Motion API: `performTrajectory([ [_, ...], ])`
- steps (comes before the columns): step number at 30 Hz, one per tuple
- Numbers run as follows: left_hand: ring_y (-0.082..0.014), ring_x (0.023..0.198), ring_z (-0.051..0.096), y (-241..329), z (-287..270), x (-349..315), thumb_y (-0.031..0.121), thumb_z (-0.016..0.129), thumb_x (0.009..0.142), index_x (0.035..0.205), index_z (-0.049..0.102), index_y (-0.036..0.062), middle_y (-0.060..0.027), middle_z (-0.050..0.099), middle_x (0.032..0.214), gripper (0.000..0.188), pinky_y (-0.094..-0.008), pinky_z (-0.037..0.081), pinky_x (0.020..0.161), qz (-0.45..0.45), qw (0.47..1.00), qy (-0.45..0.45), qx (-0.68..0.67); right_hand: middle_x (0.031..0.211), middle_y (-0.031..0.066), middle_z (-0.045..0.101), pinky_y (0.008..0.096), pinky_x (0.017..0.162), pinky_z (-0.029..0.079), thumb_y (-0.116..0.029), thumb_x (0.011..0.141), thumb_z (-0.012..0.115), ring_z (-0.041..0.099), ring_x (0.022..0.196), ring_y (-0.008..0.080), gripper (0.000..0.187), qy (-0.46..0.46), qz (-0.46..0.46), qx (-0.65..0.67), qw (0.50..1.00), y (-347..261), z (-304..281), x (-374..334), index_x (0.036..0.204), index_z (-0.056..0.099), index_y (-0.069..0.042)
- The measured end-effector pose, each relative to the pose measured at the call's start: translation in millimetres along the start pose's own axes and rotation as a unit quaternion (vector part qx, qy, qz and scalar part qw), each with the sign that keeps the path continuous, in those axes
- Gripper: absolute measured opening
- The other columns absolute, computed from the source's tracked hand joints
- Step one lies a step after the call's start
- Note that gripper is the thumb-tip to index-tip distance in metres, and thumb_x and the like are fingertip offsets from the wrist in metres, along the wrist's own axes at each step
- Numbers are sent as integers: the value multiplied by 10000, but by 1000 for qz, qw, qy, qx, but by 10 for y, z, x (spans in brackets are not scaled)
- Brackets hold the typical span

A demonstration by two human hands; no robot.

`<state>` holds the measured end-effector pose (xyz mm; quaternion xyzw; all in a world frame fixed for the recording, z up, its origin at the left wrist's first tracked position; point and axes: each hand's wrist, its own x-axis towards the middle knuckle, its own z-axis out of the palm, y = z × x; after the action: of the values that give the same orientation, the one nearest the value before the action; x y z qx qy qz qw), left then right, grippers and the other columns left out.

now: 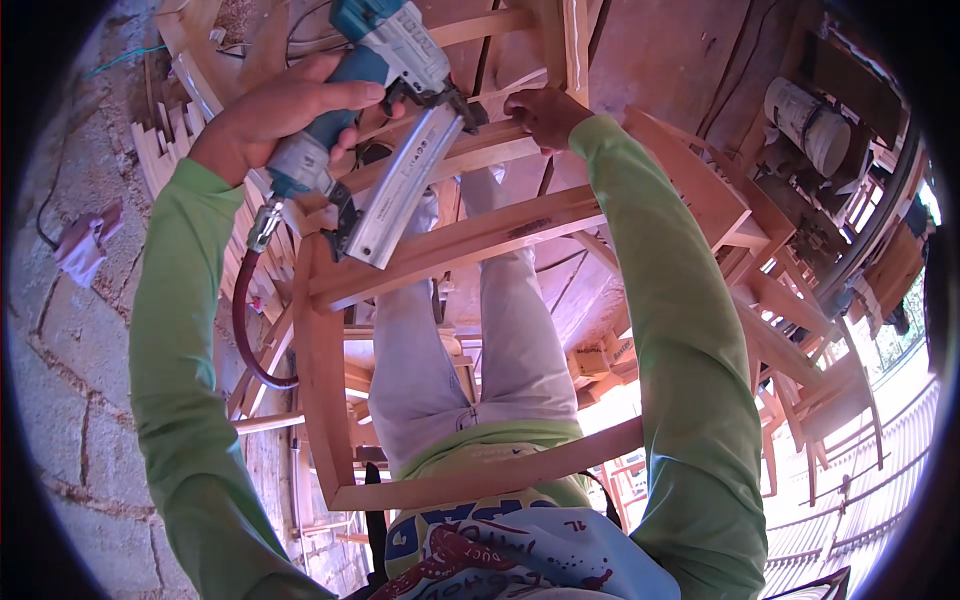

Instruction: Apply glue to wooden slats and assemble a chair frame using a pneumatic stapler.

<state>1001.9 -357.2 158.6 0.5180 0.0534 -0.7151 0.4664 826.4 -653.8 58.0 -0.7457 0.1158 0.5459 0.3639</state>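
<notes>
My left hand [270, 115] grips the handle of a teal and silver pneumatic nail gun [415, 160], fingers wrapped round it. Its nose points right, close to an upper rail [490, 145] of a wooden chair frame [460, 245]. At that rail's right end is my right hand [550, 118], its fingers curled in on the wood; the exact grip is partly hidden. A dark red air hose [240, 310] hangs from the coupling at the handle's end. The frame stretches back toward my body, its curved near rail [490, 470] crossing in front of my shirt.
Wooden strips [170, 150] are stacked at the left, beside a rough block wall [70, 370]. More wooden chair frames [800, 350] crowd the right. A white bucket [810, 125] lies toward the upper right. My legs [525, 330] show through the frame.
</notes>
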Motion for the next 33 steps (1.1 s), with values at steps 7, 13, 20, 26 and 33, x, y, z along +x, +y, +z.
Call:
performTrajectory([
  [7, -77, 646, 570, -1, 7, 459, 181, 669, 977, 1234, 582, 26, -41, 697, 1044, 312, -234, 513, 507, -38, 997, -50, -34, 950, 128, 684, 343, 523, 597, -21, 989, 450, 700, 599, 215, 283, -31, 26, 66, 997, 45, 11, 52, 1246, 566, -47],
  [13, -76, 651, 569, 130, 10, 628, 180, 674, 974, 1205, 594, 13, -60, 703, 1072, 297, -231, 521, 499, -36, 998, -40, -33, 981, 117, 665, 363, 450, 578, 30, 951, 471, 671, 578, 218, 330, -26, 20, 41, 999, 62, 2, 22, 1268, 528, -44],
  [20, -68, 653, 559, 213, -14, 761, 186, 687, 966, 1194, 601, 29, -62, 703, 1065, 290, -232, 525, 506, -53, 999, -8, 6, 975, 116, 644, 362, 505, 627, 80, 905, 515, 688, 703, 246, 357, 14, -56, 22, 998, 161, 57, 102, 1243, 529, -35],
  [26, -58, 653, 565, 220, -42, 782, 202, 693, 963, 1193, 600, 25, -61, 701, 1048, 305, -222, 527, 519, -43, 998, -32, 32, 968, 110, 651, 362, 484, 607, 75, 903, 522, 680, 655, 238, 356, 20, -68, 14, 997, 184, 68, 125, 1236, 530, -48],
  [33, -35, 645, 569, 246, -60, 684, 226, 696, 964, 1235, 569, 25, -70, 699, 1083, 361, -202, 529, 523, -21, 998, -35, 48, 941, 85, 643, 339, 393, 528, 86, 888, 551, 657, 621, 213, 369, 0, -31, 45, 998, 197, 62, 118, 1219, 529, -74],
])
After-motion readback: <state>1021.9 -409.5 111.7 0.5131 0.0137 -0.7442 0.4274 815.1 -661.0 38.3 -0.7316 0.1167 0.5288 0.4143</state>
